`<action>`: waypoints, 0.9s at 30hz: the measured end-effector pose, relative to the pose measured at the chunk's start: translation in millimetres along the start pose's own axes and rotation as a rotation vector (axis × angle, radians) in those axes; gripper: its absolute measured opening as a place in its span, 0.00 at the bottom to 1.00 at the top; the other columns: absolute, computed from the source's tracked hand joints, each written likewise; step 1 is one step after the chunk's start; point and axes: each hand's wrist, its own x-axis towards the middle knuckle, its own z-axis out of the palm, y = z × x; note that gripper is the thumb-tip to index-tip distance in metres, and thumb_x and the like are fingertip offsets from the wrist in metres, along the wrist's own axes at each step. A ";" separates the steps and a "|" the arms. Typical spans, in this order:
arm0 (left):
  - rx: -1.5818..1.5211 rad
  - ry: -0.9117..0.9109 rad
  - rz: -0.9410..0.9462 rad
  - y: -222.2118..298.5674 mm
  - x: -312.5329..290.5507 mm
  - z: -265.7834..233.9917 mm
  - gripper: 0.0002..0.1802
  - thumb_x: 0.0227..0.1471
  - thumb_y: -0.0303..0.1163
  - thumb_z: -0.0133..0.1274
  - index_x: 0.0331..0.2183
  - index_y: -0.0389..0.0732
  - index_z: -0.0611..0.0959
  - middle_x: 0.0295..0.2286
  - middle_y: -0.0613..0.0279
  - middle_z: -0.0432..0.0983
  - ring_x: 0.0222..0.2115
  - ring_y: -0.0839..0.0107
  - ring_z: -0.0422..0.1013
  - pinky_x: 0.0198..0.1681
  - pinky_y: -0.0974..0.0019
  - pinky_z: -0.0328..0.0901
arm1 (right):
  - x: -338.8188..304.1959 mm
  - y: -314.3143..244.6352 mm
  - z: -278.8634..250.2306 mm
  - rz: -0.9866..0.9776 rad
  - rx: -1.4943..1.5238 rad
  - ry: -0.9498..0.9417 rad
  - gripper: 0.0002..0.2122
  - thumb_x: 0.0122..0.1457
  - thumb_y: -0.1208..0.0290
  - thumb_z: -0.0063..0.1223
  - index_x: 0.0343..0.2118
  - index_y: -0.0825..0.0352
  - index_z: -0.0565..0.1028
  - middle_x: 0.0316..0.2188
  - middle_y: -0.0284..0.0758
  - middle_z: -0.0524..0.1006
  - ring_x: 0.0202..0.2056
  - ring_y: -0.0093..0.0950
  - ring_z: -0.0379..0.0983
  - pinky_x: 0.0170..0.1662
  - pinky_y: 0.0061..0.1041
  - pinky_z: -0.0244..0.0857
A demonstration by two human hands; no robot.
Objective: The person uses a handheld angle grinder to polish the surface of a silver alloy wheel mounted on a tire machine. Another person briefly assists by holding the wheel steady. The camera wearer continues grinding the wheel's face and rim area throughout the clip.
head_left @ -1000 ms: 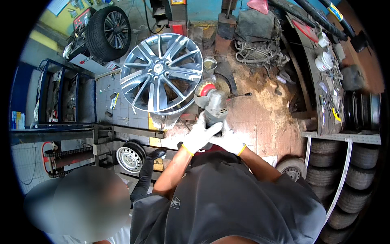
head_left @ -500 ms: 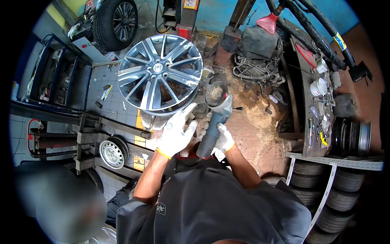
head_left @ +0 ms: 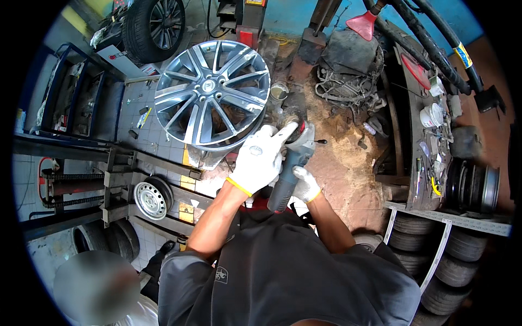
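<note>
Grey grinder (head_left: 289, 176), silver-headed, slants — right hand (head_left: 306, 186) closed round it, left hand (head_left: 260, 155) half open alongside.

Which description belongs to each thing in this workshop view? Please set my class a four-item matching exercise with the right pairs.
Things:
1. Angle grinder
2. Large alloy wheel
3. Funnel
4. Stacked tyres

Descriptions:
A. Pink, in front of the blue wall
B. Black, at the lower right of the picture
C. Gripped by the gloved right hand
D. Silver and grey, with many spokes

Right pairs: 1-C, 2-D, 3-A, 4-B
</note>
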 end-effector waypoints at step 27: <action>0.087 0.025 -0.174 -75.9 -25.4 67.2 0.28 0.59 0.55 0.45 0.47 0.40 0.78 0.36 0.50 0.77 0.37 0.51 0.75 0.43 0.51 0.68 | -27.3 -7.5 3.0 -0.102 -0.132 0.114 0.26 0.53 0.60 0.62 0.52 0.65 0.68 0.40 0.37 0.75 0.44 0.37 0.74 0.52 0.44 0.69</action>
